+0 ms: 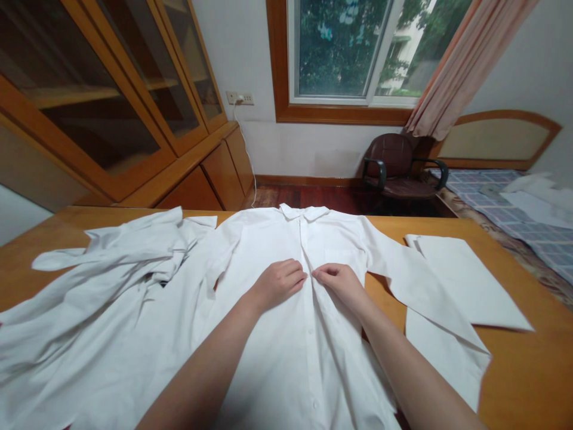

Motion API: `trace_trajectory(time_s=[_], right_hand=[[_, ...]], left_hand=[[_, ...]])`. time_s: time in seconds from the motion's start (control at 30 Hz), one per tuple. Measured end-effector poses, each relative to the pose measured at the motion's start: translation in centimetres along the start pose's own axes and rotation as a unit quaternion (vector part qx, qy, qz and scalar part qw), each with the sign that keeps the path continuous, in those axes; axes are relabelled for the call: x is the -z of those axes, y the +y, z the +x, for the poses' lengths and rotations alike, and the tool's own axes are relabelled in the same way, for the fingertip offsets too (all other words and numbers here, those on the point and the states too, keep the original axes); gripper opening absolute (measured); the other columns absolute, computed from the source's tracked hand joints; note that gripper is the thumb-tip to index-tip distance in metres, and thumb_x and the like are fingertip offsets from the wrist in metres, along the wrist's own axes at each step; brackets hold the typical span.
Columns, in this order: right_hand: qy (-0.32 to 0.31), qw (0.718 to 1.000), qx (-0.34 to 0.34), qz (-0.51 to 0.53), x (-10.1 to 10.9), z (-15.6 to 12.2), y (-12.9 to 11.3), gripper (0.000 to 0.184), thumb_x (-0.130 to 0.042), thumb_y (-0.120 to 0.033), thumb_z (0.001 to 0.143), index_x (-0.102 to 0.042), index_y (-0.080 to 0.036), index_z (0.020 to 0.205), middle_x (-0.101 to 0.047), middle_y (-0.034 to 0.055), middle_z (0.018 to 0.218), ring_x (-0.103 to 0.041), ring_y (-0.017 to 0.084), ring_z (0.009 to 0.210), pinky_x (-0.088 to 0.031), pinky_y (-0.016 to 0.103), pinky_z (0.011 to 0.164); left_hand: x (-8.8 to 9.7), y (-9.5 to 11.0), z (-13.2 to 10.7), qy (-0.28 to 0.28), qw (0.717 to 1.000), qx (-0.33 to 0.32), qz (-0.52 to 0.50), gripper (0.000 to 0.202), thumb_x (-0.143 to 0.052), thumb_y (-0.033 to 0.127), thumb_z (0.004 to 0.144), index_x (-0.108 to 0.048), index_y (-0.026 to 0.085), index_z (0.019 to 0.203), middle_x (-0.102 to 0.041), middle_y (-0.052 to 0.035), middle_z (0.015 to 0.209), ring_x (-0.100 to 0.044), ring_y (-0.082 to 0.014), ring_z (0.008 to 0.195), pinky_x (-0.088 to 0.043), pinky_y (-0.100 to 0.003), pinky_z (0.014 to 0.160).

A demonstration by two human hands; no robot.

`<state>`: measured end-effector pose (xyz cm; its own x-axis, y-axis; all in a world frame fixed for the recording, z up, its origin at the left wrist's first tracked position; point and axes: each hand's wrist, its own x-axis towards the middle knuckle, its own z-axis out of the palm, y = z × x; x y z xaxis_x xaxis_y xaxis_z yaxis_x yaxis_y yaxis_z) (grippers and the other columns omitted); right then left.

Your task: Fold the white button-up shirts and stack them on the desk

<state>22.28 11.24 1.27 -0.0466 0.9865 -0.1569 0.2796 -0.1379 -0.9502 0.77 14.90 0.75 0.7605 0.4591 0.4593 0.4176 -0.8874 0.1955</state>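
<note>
Head view: left hand (278, 283) and right hand (342, 283) pinch 1 white shirt (289, 334) (collared, creased).

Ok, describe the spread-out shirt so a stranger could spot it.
Find the wooden table, then its middle, between the crumpled white cloth and the folded white cloth. The white shirt there stands apart: spread front up, the left hand and right hand at its placket.

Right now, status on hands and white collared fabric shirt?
Left hand and right hand at button placket. Shirt spread, front up. Sleeve overlaps folded white cloth.
</note>
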Motion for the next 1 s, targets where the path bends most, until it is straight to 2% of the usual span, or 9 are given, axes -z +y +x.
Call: trace_trajectory(time_s=[0.53,0.67,0.8,0.9,1.0], right_hand=[[-0.006,0.999,-0.023,0.026,-0.64,0.12,0.46,0.026,-0.065,-0.041,0.077,-0.077,-0.018,0.077,-0.069,0.0015,0.069,-0.056,0.017,0.066,-0.04,0.027,0.064],[-0.008,1.0,-0.019,0.017,-0.49,0.18,0.16,0.025,-0.063,-0.04,0.078,-0.075,-0.018,0.072,-0.067,0.0005,0.066,-0.055,0.017,0.066,-0.04,0.027,0.066],[-0.035,0.999,-0.002,0.029,-0.23,0.19,0.16,0.025,-0.06,-0.036,0.08,-0.072,-0.018,0.067,-0.064,-0.0005,0.064,-0.055,0.016,0.067,-0.039,0.027,0.068],[-0.049,0.998,-0.016,0.048,-0.15,0.18,0.48,0.018,-0.062,-0.031,0.076,-0.074,-0.018,0.076,-0.066,-0.0005,0.069,-0.054,0.015,0.068,-0.038,0.027,0.067],[-0.056,0.997,-0.021,0.056,-0.14,0.23,0.79,0.019,-0.063,-0.027,0.073,-0.076,-0.018,0.084,-0.068,-0.0005,0.073,-0.055,0.015,0.068,-0.038,0.027,0.066]], left_hand=[[-0.11,0.14,0.08,0.003,1.0,-0.008,0.029,0.022,-0.045,0.023,0.102,-0.064,0.02,0.092,-0.063,-0.0041,0.083,-0.06,-0.0173,0.079,-0.048,-0.031,0.07],[-0.12,0.17,0.15,-0.003,0.999,-0.014,0.037,0.022,-0.045,0.023,0.102,-0.064,0.02,0.09,-0.063,-0.0039,0.082,-0.06,-0.0171,0.078,-0.048,-0.031,0.069],[-0.17,0.15,0.18,0.007,0.999,-0.023,0.033,0.021,-0.046,0.021,0.102,-0.064,0.019,0.091,-0.063,-0.0036,0.082,-0.059,-0.0168,0.077,-0.047,-0.031,0.068],[-0.19,0.14,0.21,0.015,0.999,-0.028,0.033,0.02,-0.047,0.021,0.101,-0.064,0.019,0.091,-0.062,-0.0032,0.081,-0.059,-0.0169,0.076,-0.047,-0.031,0.067],[-0.18,0.16,0.27,0.02,0.998,-0.035,0.042,0.019,-0.048,0.021,0.101,-0.064,0.018,0.09,-0.062,-0.0029,0.08,-0.058,-0.017,0.075,-0.046,-0.031,0.066]])
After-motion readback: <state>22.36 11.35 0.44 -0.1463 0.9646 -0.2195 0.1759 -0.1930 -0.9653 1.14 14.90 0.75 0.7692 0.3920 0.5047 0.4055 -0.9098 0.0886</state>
